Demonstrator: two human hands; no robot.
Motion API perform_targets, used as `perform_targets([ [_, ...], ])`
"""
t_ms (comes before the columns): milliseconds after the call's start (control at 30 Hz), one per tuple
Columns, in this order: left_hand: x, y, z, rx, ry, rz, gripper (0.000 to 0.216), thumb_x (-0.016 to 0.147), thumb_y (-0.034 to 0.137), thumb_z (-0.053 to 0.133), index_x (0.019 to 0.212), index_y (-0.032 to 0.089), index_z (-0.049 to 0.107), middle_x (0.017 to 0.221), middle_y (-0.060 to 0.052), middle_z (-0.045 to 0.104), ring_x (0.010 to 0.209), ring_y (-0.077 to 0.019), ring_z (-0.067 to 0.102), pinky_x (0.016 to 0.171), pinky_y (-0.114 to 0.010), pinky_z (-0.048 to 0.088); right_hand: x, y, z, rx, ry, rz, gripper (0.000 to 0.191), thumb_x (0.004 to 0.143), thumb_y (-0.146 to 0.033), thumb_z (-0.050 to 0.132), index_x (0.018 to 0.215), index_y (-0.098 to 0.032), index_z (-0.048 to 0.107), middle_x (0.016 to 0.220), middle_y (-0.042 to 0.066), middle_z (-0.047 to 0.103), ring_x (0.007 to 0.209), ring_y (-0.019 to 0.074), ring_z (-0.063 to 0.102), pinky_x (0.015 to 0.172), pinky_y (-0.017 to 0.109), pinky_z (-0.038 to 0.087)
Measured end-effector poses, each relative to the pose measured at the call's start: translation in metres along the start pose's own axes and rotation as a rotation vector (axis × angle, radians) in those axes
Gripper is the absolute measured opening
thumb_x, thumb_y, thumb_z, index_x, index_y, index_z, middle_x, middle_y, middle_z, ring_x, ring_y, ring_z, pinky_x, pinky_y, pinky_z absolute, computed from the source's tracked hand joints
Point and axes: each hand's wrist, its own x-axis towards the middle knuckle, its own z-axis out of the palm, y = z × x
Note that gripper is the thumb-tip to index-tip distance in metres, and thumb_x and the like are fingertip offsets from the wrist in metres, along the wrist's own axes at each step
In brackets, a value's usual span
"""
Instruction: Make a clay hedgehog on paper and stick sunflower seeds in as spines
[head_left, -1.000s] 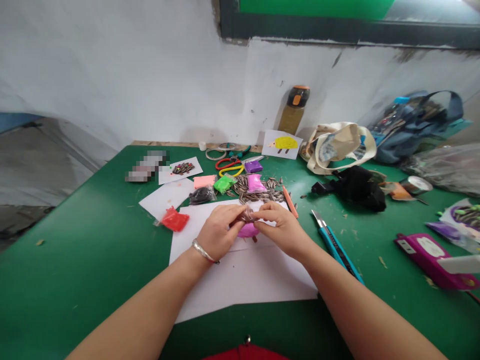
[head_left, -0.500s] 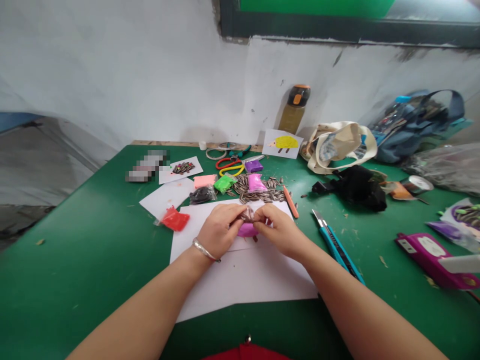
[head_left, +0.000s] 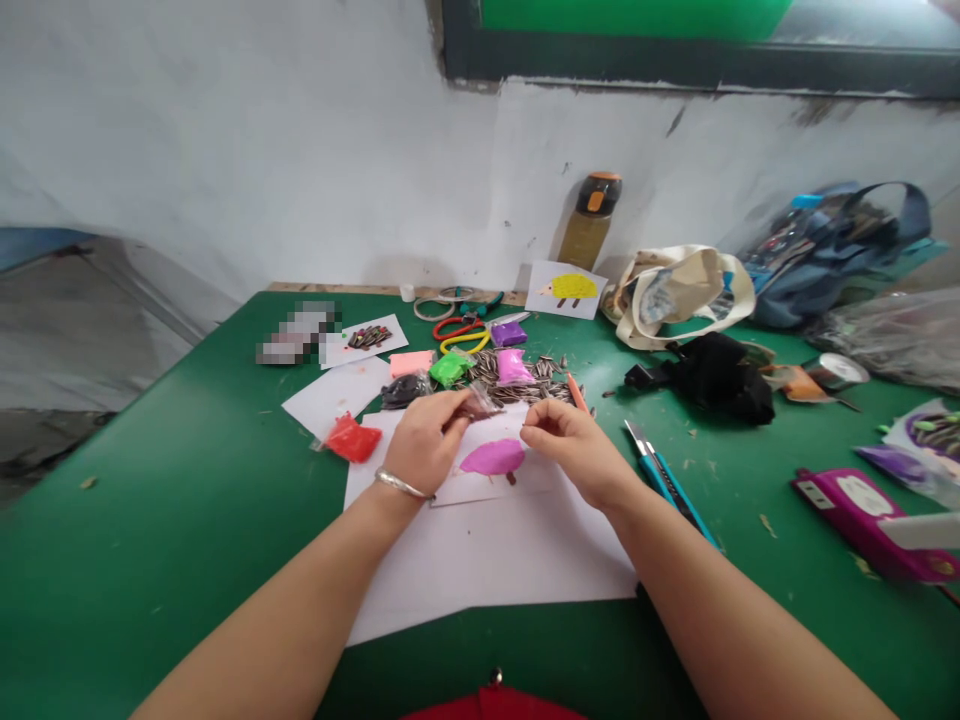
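Head: left hand (head_left: 421, 445) pinches packet (head_left: 477, 404); right hand (head_left: 574, 452) curled (over paper (head_left: 487, 560)).

A makeshift craft room, perhaps a classroom corner: a green counter (head_left: 150, 560) against a scuffed white wall (head_left: 262, 150), strewn with packets of coloured clay (head_left: 448, 368), sunflower seeds (head_left: 525, 392), scissors (head_left: 459, 335), a utility knife (head_left: 664, 480) and white paper (head_left: 487, 560), with a hedgehog card (head_left: 566, 290) propped up and bags (head_left: 679, 290) dumped alongside

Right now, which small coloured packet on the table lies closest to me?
The red packet, left of your left hand; the others lie farther back, near the seeds.
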Motion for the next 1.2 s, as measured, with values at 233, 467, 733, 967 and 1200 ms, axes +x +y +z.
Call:
perform_targets([
  [233, 0.017, -0.003, -0.001, 0.111, -0.046, -0.087, 0.039, 0.076, 0.027, 0.065, 0.113, 0.016, 0.062, 0.127, -0.014, 0.058, 0.121, -0.0331, 0.049, 0.104, -0.055, 0.037, 0.002, 0.001, 0.0, 0.361, 0.013, 0.171, 0.022, 0.068, -0.031, 0.072, 0.083, -0.018, 0.064, 0.076, -0.001, 0.059, 0.066, 0.0101, 0.051, 0.065, 0.027, 0.04],
  [467, 0.003, 0.032, 0.002, -0.456, -0.165, -0.308, 0.033, 0.078, 0.031, 0.064, 0.108, 0.017, 0.066, 0.098, -0.005, 0.072, 0.082, -0.0178, 0.069, 0.076, -0.031, 0.058, -0.001, -0.001, 0.005, 0.433, -0.032, 0.168, 0.018, 0.068, -0.029, 0.073, 0.08, -0.018, 0.064, 0.08, 0.0, 0.062, 0.065, 0.0098, 0.053, 0.065, 0.026, 0.043],
  [733, -0.003, 0.04, 0.002, -0.493, -0.252, -0.327, 0.013, 0.08, 0.024, 0.061, 0.084, 0.02, 0.073, 0.082, 0.001, 0.074, 0.074, -0.0141, 0.066, 0.071, -0.023, 0.052, -0.005, 0.001, 0.017, 0.375, -0.084, 0.126, 0.018, 0.073, -0.028, 0.07, 0.081, -0.019, 0.057, 0.069, -0.001, 0.061, 0.062, 0.0142, 0.059, 0.061, 0.03, 0.048],
  [967, -0.005, 0.037, 0.0, -0.526, -0.278, -0.392, 0.014, 0.08, 0.027, 0.06, 0.08, 0.019, 0.071, 0.074, 0.0, 0.071, 0.067, -0.0131, 0.063, 0.063, -0.022, 0.048, -0.008, -0.001, 0.02, 0.192, -0.099, 0.054, 0.01, 0.077, -0.024, 0.063, 0.086, -0.019, 0.063, 0.075, 0.0, 0.063, 0.066, 0.013, 0.059, 0.062, 0.027, 0.048],
  [1200, -0.005, 0.035, -0.001, -0.637, -0.355, -0.504, 0.023, 0.08, 0.035, 0.059, 0.075, 0.016, 0.07, 0.068, -0.002, 0.068, 0.062, -0.0137, 0.061, 0.06, -0.022, 0.047, -0.011, 0.002, 0.02, -0.159, -0.021, -0.087, 0.01, 0.084, -0.022, 0.056, 0.084, -0.02, 0.066, 0.08, 0.0, 0.064, 0.07, 0.0127, 0.059, 0.065, 0.025, 0.047],
])
